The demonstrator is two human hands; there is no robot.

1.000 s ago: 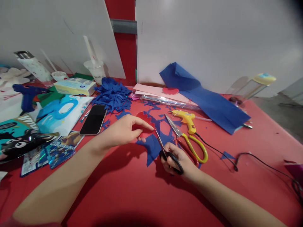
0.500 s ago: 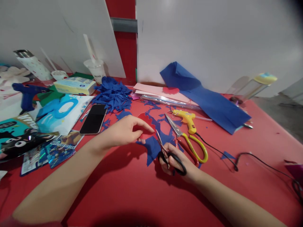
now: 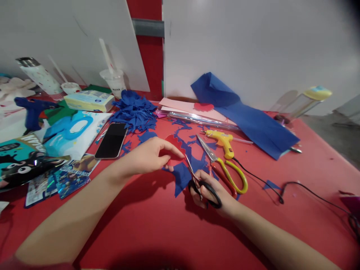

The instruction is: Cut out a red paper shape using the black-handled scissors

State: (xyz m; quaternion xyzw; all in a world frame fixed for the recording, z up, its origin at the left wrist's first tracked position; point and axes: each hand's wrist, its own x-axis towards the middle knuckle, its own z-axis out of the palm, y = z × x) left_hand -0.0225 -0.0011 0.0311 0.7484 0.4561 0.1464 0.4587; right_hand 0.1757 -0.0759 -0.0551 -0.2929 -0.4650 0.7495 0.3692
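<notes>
Red paper (image 3: 176, 142) is pinched by the left hand (image 3: 150, 154) just beyond the black scissors (image 3: 194, 176), which are gripped, tips toward it, by the right hand (image 3: 216, 186).

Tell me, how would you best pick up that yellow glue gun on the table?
Probably by its handle, reaching in from the right and above. The yellow glue gun lies flat, handle toward the person, nozzle pointing left. The yellow-and-red scissors crowd its left and near sides, and the cord trails from the handle's end.
</notes>
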